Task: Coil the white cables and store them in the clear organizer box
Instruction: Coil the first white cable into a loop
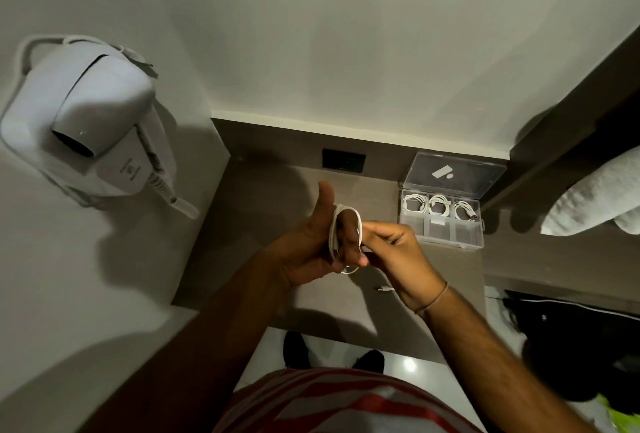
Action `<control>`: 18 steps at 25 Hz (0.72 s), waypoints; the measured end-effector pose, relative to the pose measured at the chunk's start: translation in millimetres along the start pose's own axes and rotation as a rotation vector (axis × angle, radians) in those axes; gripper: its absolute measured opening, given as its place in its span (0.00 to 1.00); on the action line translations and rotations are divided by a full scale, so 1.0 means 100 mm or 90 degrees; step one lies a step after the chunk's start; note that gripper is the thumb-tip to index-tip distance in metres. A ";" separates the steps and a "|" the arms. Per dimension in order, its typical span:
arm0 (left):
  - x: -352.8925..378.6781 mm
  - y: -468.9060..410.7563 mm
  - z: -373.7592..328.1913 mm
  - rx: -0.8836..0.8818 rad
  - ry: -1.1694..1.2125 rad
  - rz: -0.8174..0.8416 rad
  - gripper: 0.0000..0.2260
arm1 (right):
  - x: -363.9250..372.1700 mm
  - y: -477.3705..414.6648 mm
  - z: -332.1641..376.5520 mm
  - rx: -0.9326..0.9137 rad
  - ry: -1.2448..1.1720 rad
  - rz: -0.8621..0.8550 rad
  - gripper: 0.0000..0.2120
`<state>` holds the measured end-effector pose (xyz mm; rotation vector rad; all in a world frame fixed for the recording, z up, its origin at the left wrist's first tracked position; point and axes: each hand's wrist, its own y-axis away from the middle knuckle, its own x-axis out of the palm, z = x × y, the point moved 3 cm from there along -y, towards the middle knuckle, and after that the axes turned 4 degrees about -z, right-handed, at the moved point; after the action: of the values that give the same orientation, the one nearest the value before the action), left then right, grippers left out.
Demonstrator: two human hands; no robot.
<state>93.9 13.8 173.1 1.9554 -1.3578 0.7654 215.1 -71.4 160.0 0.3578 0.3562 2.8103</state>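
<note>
A white cable (334,230) is looped several times around the fingers of my left hand (311,245), whose thumb points up. My right hand (394,249) pinches the cable at the right side of the loops. The cable's free end with its plug (385,289) hangs just above the brown table (263,210) below my right wrist. The clear organizer box (441,226) stands open at the table's back right, its lid (453,174) tilted up against the wall. Three coiled white cables (438,208) lie in its rear compartments; the front compartments look bare.
A white wall-mounted hair dryer (93,120) hangs at the left. A dark socket plate (343,159) sits in the back panel. A rolled white towel (595,200) rests on a shelf at right, a dark bag (571,339) below it.
</note>
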 end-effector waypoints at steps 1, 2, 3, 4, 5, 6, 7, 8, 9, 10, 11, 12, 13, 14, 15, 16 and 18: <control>0.00 -0.01 -0.02 0.002 0.057 0.023 0.32 | 0.01 0.03 -0.02 0.031 -0.043 -0.001 0.14; 0.02 -0.02 -0.04 -0.004 0.124 0.050 0.32 | 0.01 0.06 -0.01 0.056 -0.073 0.001 0.15; 0.05 -0.02 -0.07 -0.014 0.185 0.076 0.31 | 0.00 0.07 0.01 0.066 -0.084 0.005 0.17; 0.07 -0.02 -0.09 -0.015 0.211 0.089 0.31 | 0.00 0.09 0.05 0.060 -0.073 0.009 0.17; 0.06 -0.03 -0.10 -0.010 0.193 0.079 0.31 | 0.00 0.10 0.08 0.046 -0.053 0.009 0.18; 0.04 -0.04 -0.10 -0.004 0.155 0.063 0.32 | 0.00 0.10 0.11 0.033 -0.033 0.001 0.20; 0.03 -0.03 -0.09 -0.002 0.121 0.052 0.32 | -0.01 0.09 0.12 0.024 -0.018 -0.010 0.22; 0.03 -0.03 -0.08 -0.009 0.110 0.050 0.32 | -0.02 0.09 0.13 0.018 -0.009 -0.019 0.24; 0.04 -0.02 -0.07 -0.020 0.117 0.050 0.32 | -0.04 0.08 0.12 0.018 -0.008 -0.027 0.24; 0.05 -0.02 -0.07 -0.035 0.125 0.057 0.32 | -0.07 0.07 0.11 0.025 -0.017 -0.034 0.23; 0.04 -0.02 -0.07 -0.052 0.122 0.064 0.31 | -0.09 0.07 0.10 0.038 -0.031 -0.037 0.22; 0.03 0.00 -0.07 -0.065 0.106 0.064 0.30 | -0.11 0.08 0.09 0.053 -0.046 -0.034 0.21; 0.02 0.01 -0.07 -0.073 0.085 0.055 0.29 | -0.12 0.08 0.08 0.067 -0.059 -0.028 0.20; 0.01 0.02 -0.08 -0.075 0.060 0.041 0.28 | -0.13 0.07 0.07 0.077 -0.066 -0.023 0.19; -0.03 0.03 -0.08 -0.070 0.019 0.018 0.28 | -0.14 0.07 0.06 0.081 -0.065 -0.025 0.19; -0.06 0.03 -0.08 -0.061 -0.041 -0.022 0.28 | -0.17 0.05 0.06 0.081 -0.060 -0.036 0.20; -0.16 0.02 -0.09 -0.043 -0.164 -0.127 0.26 | -0.25 0.01 0.05 0.071 -0.041 -0.074 0.22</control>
<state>86.2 30.1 166.9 2.1507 -1.2878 0.3783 239.7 -78.5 160.1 0.4366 0.5044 2.6657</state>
